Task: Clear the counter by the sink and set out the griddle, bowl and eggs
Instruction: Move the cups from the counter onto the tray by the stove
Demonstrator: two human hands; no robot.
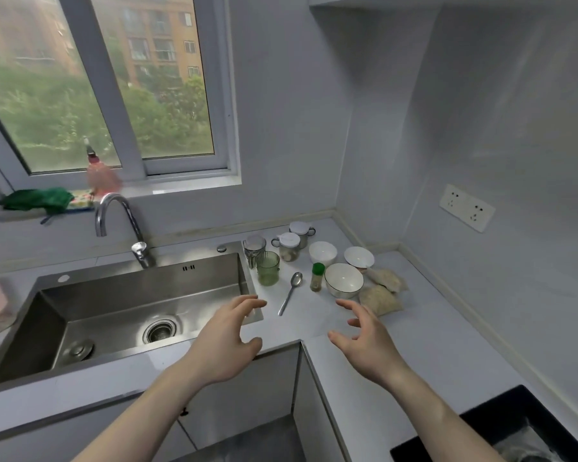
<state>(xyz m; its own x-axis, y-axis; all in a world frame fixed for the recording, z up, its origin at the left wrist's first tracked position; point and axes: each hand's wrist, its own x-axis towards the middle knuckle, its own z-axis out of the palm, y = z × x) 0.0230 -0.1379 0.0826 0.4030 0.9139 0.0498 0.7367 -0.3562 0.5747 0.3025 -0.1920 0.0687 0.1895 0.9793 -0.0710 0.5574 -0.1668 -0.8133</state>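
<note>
Both hands are hovering empty, fingers spread: left hand, right hand. The bowl is sitting at one o'clock from them, beside the spoon. Looking ceramic, so probably breakable and slick; gripping its rim seems safest.

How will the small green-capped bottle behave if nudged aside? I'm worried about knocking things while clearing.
The green-capped bottle stands tall and narrow, so it probably tips easily. Round-bodied, it may then roll toward the spoon. It looks small, likely light.
</note>
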